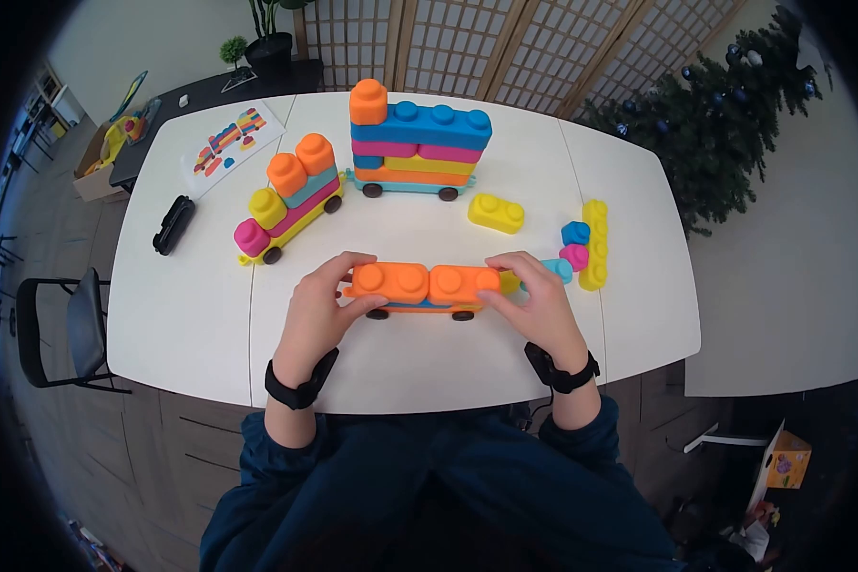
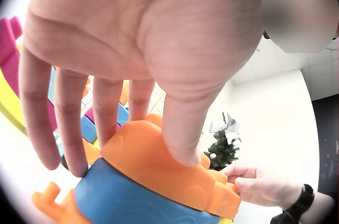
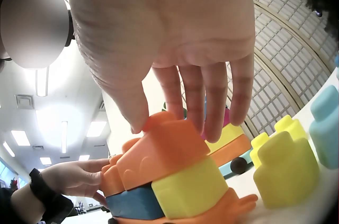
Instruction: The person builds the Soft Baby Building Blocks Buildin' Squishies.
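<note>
Two orange blocks [image 1: 391,282] lie end to end on top of a low wheeled car near the table's front edge. Under them, a blue block [image 2: 122,192] and a yellow block [image 3: 189,187] sit on the car's orange base. At the left end, my left hand [image 1: 316,310] grips the orange block between thumb and fingers. My right hand [image 1: 541,305] holds the other orange block at the right end, thumb on the near side, fingers on the far side. Whether the blocks are fully pressed down, I cannot tell.
Behind stand a tall wheeled stack [image 1: 419,143] and a smaller wheeled car [image 1: 291,205]. Loose yellow [image 1: 496,214], blue, pink and light-blue blocks and a long yellow block [image 1: 594,245] lie to the right. A printed picture sheet [image 1: 231,148] and a black case [image 1: 173,225] are at the left.
</note>
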`<state>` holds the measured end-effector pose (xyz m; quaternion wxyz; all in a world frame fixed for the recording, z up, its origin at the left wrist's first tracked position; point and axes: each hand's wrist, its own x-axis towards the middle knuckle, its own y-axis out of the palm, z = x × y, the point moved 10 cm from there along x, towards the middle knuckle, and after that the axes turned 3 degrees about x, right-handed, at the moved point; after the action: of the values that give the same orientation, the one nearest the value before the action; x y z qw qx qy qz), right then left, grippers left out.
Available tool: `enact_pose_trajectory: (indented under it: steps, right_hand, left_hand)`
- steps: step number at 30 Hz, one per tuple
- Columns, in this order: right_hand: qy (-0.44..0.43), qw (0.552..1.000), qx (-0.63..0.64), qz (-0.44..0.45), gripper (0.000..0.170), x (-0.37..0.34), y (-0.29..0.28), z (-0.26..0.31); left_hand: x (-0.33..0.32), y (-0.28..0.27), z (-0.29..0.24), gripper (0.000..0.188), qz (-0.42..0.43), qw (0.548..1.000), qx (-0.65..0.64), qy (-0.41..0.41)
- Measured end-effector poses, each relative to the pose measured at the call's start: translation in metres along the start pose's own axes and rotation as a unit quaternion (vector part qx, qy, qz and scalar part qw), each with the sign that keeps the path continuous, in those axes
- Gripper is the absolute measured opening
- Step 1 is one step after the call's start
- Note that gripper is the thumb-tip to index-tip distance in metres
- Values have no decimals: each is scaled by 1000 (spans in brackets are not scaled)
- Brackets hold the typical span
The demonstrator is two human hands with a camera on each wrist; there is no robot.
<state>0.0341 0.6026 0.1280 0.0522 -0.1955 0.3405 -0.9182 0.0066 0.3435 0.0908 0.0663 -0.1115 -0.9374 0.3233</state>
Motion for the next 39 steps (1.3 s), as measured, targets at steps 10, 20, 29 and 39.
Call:
enact_pose_trajectory:
  steps: [10,20,29,39]
  right_hand:
    - [19,999,44,-1,30,-3,7,-16]
    - [21,999,47,2,30,-4,7,-18]
    - [20,998,50,-20,31,-5,4,-16]
    - [26,999,36,3,32,-2,3,-16]
  left_hand:
    - [0,-1,-9,50,-34,999,4,33]
    - [0,3,-6,49,-15,1000,13,19]
    - [0,2,-9,49,-23,999,10,19]
    - [1,4,-7,48,-18,1000,10,21]
